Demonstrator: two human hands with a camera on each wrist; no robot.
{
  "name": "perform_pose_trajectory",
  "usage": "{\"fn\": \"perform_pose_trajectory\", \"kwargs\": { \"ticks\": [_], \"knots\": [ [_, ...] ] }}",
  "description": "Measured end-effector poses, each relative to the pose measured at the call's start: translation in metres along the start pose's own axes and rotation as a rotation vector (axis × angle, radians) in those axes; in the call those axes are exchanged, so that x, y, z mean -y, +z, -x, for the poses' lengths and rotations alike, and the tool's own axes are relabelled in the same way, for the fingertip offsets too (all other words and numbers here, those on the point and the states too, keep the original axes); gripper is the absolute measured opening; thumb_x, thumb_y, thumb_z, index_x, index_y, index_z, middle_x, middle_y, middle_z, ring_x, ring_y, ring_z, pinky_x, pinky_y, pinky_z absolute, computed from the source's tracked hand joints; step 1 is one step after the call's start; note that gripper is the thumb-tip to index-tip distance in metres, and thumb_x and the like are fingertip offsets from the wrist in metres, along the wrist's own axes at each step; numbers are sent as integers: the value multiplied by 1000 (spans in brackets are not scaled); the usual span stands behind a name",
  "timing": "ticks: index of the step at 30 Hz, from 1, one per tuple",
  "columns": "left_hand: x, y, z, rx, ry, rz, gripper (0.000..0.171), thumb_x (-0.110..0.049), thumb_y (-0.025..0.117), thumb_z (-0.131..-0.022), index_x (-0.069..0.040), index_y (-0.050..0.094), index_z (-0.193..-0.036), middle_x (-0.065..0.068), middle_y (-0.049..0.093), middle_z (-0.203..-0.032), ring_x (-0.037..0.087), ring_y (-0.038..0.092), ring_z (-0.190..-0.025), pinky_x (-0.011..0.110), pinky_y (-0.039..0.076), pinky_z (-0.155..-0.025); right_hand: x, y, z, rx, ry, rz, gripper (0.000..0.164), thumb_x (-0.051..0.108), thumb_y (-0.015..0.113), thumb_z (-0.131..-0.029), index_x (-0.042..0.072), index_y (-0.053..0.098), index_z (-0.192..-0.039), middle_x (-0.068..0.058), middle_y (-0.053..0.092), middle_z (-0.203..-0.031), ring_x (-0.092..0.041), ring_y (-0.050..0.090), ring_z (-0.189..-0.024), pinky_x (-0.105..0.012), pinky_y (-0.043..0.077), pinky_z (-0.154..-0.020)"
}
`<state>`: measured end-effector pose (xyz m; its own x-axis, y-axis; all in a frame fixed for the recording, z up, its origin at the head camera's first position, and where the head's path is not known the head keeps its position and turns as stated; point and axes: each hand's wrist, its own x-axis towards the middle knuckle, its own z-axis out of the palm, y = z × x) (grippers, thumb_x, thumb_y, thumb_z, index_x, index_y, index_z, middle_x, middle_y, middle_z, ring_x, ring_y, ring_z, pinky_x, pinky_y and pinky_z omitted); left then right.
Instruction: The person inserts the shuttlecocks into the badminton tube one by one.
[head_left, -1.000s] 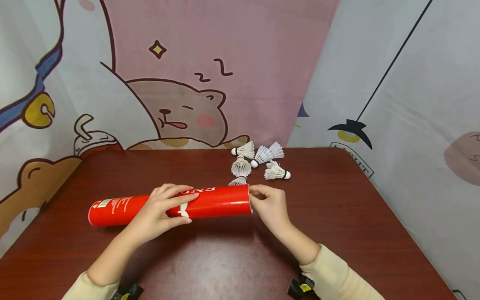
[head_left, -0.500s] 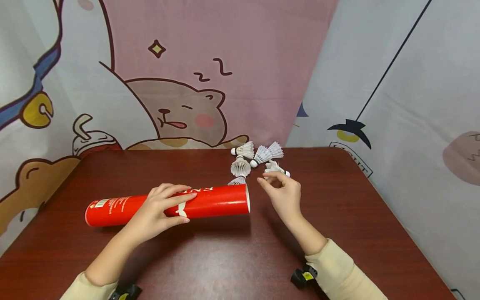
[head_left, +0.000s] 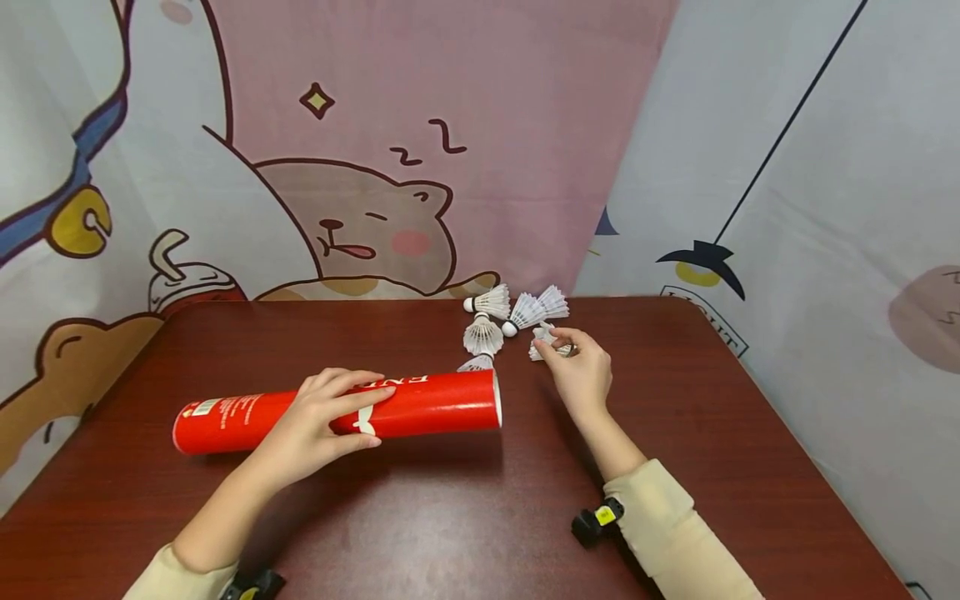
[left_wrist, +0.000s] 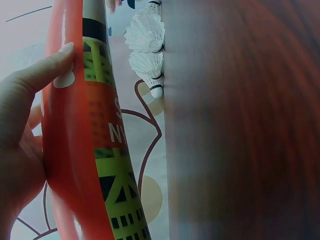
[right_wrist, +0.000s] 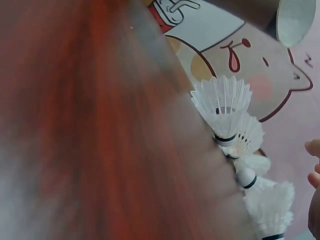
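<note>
My left hand (head_left: 318,417) grips a long red shuttlecock tube (head_left: 442,406) across its middle. The tube's left end lies low by the table, while its right end, with a white rim, is raised above a shadow. In the left wrist view, my thumb lies along the tube (left_wrist: 65,135). My right hand (head_left: 583,379) hovers over a white shuttlecock (head_left: 538,350), partly hiding it. In the right wrist view, fingertips (right_wrist: 314,148) show at the right edge, apart from that shuttlecock (right_wrist: 272,207), with nothing held.
Several other shuttlecocks (head_left: 482,335) lie clustered near the far edge of the brown table (head_left: 690,433), behind the tube's right end. A cartoon-printed cloth (head_left: 547,125) hangs beyond the table.
My right hand has withdrawn from the tube's right end and moved right and back to the lone shuttlecock. My left hand keeps its grip, with the tube nearly still.
</note>
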<state>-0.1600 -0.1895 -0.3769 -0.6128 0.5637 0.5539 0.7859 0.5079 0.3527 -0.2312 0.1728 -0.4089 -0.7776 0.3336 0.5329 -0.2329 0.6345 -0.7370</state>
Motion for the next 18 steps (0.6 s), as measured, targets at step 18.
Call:
{"fn": "perform_pose_trajectory", "kwargs": {
  "ticks": [18],
  "knots": [
    [0, 0, 0, 0, 1, -5, 69, -22, 89, -65, -24, 63, -129, 0, 57, -127, 20, 47, -111, 46, 31, -90, -21, 36, -6, -59, 128, 188, 32, 38, 81, -73, 18, 73, -97, 3, 62, -82, -23, 60, -75, -46, 44, -61]
  ]
}}
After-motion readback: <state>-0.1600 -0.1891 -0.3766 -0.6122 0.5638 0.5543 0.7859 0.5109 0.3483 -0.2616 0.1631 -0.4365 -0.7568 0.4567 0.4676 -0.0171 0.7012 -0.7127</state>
